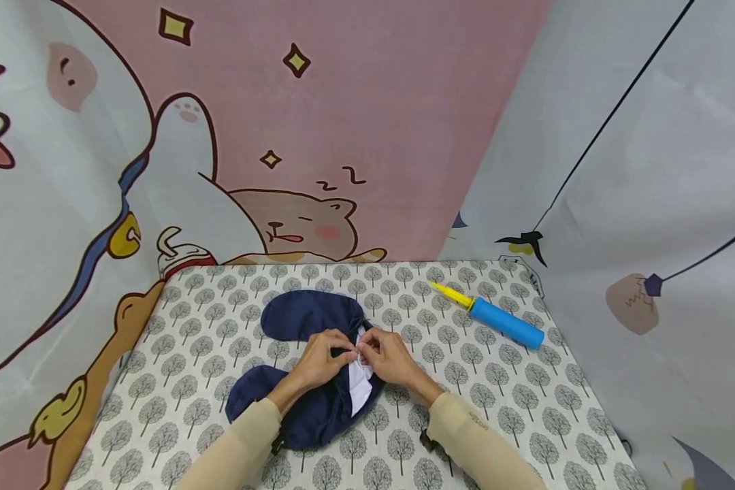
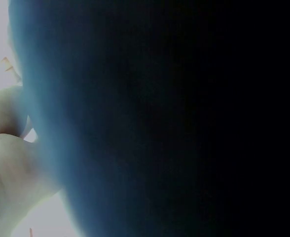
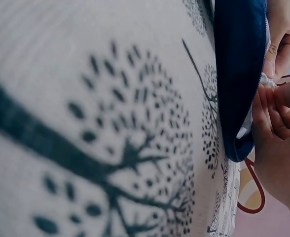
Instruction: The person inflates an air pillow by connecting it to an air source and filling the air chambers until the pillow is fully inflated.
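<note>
Left of the blue-and-yellow plastic pump (image 1: 507,323), fingers of the left hand (image 1: 322,358) and right hand (image 1: 393,356) pinch white inner material (image 1: 360,390) in the navy U-shaped cloth pillow (image 1: 312,315); gentle, even tension seems best.

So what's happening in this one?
A person's left hand and right hand are pinching at white material that shows where a navy U-shaped cushion is unzipped. The cushion rests on a tree-print cloth. A blue-and-yellow pump lies off to the right, untouched.
</note>
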A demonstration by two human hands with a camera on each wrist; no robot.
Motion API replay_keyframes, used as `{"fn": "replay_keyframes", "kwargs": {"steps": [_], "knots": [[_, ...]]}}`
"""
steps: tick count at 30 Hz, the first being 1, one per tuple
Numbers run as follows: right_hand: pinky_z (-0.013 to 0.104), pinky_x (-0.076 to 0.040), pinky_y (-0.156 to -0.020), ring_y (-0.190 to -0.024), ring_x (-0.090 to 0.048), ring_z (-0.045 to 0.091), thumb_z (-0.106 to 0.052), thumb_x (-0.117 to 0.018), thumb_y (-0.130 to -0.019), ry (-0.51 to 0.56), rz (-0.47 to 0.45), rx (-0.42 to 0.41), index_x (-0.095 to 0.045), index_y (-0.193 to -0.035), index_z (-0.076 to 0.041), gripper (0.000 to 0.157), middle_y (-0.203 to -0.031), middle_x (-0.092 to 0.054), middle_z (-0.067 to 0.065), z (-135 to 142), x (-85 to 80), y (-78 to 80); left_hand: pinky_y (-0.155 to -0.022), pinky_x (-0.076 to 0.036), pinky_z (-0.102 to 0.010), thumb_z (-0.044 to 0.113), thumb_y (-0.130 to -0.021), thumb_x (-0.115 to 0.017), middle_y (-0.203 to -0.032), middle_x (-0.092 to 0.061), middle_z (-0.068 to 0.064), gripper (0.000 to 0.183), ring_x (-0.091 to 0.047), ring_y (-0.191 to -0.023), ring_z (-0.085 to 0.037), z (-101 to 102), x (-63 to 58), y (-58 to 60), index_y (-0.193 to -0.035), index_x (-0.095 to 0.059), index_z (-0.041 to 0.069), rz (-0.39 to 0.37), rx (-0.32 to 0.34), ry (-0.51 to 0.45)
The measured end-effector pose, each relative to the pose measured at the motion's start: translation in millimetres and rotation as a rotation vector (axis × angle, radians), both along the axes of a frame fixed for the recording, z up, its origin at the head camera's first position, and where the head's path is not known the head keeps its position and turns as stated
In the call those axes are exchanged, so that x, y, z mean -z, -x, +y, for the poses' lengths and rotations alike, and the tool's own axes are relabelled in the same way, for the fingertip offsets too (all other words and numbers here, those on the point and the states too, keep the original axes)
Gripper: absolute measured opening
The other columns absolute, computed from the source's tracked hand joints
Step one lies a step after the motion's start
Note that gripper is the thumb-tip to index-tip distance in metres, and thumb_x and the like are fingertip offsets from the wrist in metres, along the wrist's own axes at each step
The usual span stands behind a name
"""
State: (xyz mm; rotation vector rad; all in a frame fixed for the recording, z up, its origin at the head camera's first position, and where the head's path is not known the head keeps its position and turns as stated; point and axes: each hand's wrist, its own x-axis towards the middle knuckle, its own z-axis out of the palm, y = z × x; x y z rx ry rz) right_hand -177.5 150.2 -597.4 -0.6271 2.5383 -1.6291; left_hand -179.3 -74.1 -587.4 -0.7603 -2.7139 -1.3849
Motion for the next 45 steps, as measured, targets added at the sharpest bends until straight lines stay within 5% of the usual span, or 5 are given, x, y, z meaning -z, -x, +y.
{"fn": "replay_keyframes", "kwargs": {"steps": [6,14,24,34,45], "knots": [[0.019,-0.053,-0.057,-0.067,-0.068,0.0,-0.007,-0.07,-0.11,-0.021,0.029,0.002,-0.075,-0.102,-0.007,0.01,-0.082,-0.079,0.006,-3,-1.9,-2.7,-0.094,-0.06,-0.03,0.015,-0.098,-0.09,-0.105,-0.082,0.0,0.007,-0.077,-0.108,-0.025,0,1.1,-0.8,-0.104,-0.092,0.012,-0.027,-0.016,-0.012],[0.017,-0.049,-0.062,-0.07,-0.057,-0.003,0.0,-0.072,-0.106,-0.164,0.408,-0.028,-0.071,-0.101,-0.008,0.009,-0.085,-0.07,0.0,-3,-0.4,-2.3,-0.093,-0.061,-0.03,0.015,-0.095,-0.092,-0.101,-0.084,0.002,0.005,-0.079,-0.104,-0.023,1,-0.5,1.0,-0.099,-0.092,0.013,-0.027,-0.046,-0.031],[0.021,-0.055,-0.057,-0.066,-0.067,-0.002,-0.005,-0.071,-0.109,-0.063,0.089,0.017,-0.074,-0.102,-0.007,0.008,-0.081,-0.078,0.004,-7,-9.6,-4.7,-0.091,-0.061,-0.031,0.008,-0.093,-0.092,-0.101,-0.083,0.0,0.008,-0.078,-0.104,-0.026,1,-7.4,-2.5,-0.097,-0.092,0.015,-0.018,-0.053,-0.028],[0.022,-0.057,-0.06,-0.07,-0.074,0.009,-0.01,-0.069,-0.111,-0.03,-0.071,0.024,-0.074,-0.104,-0.006,0.01,-0.084,-0.08,0.008,-9,-16.2,-2.6,-0.088,-0.063,-0.032,0.01,-0.093,-0.093,-0.099,-0.084,-0.003,0.004,-0.079,-0.1,-0.028,0,-5.7,-1.2,-0.09,-0.091,0.012,0.047,-0.052,-0.043],[0.021,-0.056,-0.059,-0.068,-0.069,0.002,-0.008,-0.068,-0.111,-0.076,0.012,0.042,-0.074,-0.104,-0.008,0.009,-0.084,-0.079,0.005,-11,-18.0,-4.2,-0.085,-0.063,-0.029,0.009,-0.091,-0.093,-0.097,-0.085,-0.003,0.005,-0.081,-0.097,-0.027,1,-7.6,-2.2,-0.096,-0.092,0.008,0.031,-0.088,-0.052]]}}
